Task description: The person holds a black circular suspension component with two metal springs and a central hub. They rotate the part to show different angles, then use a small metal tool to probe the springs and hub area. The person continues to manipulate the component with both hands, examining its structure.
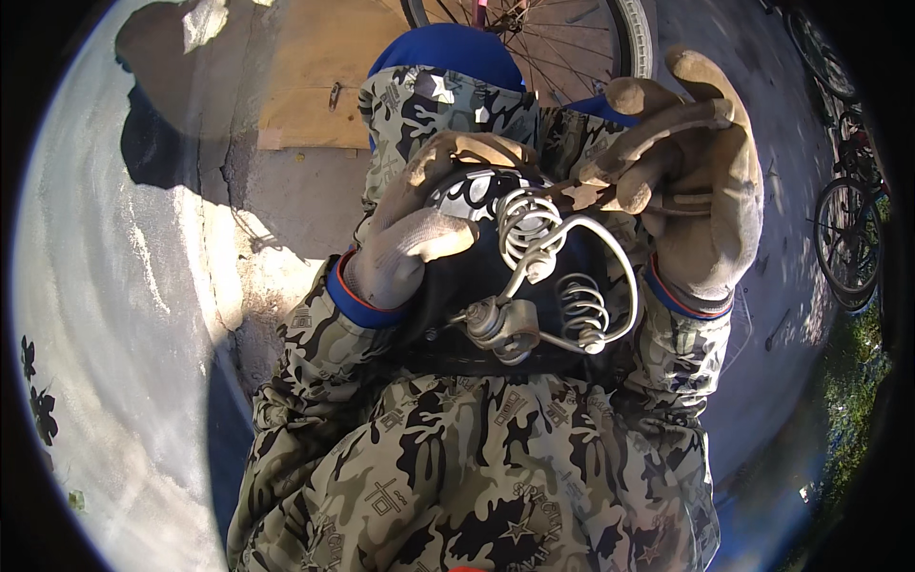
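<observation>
A black bicycle saddle (457, 353) lies upside down on my lap, its pale coil springs (527, 227), bent wire frame and clamp (500, 329) facing up. My left hand (424, 214), in a dirty whitish work glove, wraps round the far left edge of the saddle, thumb on its underside. Beside the springs, on the far right, my gloved right hand (691, 172) is closed, with thumb and fingers bent together. A brownish piece (581, 195) shows at its fingertips against the saddle; I cannot make out what it is.
Beyond my knees stands a bicycle wheel (624, 38) with spokes. A sheet of cardboard (295, 119) lies on the ground at the far left, with a small metal part (335, 95) on it. More bicycles (850, 238) stand along the right edge by some grass (853, 381).
</observation>
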Action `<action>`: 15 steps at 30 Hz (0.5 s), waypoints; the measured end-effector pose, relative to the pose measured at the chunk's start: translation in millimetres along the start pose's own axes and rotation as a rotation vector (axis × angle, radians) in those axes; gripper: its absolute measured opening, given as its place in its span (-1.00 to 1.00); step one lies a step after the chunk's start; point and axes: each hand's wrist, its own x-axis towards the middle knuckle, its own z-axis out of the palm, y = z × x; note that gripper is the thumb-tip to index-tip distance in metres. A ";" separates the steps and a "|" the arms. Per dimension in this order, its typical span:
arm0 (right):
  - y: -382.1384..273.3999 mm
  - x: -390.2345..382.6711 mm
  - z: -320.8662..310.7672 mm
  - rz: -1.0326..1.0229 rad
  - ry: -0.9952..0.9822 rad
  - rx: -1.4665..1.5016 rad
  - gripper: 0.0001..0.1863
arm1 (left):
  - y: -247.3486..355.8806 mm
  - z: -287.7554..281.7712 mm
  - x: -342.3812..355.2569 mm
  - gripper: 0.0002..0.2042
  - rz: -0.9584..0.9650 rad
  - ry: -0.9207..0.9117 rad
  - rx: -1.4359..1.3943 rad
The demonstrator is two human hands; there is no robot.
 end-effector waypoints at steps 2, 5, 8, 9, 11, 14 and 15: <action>-0.9 -26.1 -2.9 0.009 0.110 0.032 -0.22 | 0.5 2.7 5.1 -0.51 -0.024 -0.025 -0.035; 2.1 -49.0 0.8 -0.024 0.200 0.135 -0.30 | 1.1 4.9 12.6 -0.51 -0.042 -0.051 -0.064; 9.3 -54.6 5.6 -0.087 0.203 0.162 -0.29 | 2.0 6.0 12.9 -0.51 -0.036 -0.053 -0.067; 11.8 -53.3 5.8 -0.110 0.203 0.172 -0.28 | 2.5 6.0 11.9 -0.51 -0.031 -0.046 -0.064; 13.9 -50.8 5.4 -0.086 0.198 0.172 -0.28 | 3.1 5.9 9.9 -0.50 -0.026 -0.036 -0.062; 11.6 -40.3 6.1 -0.142 0.083 0.139 -0.29 | 3.2 5.9 7.9 -0.50 -0.013 -0.024 -0.057; 8.5 -35.0 7.5 -0.157 0.067 0.117 -0.33 | 2.9 5.8 7.5 -0.50 -0.012 -0.019 -0.057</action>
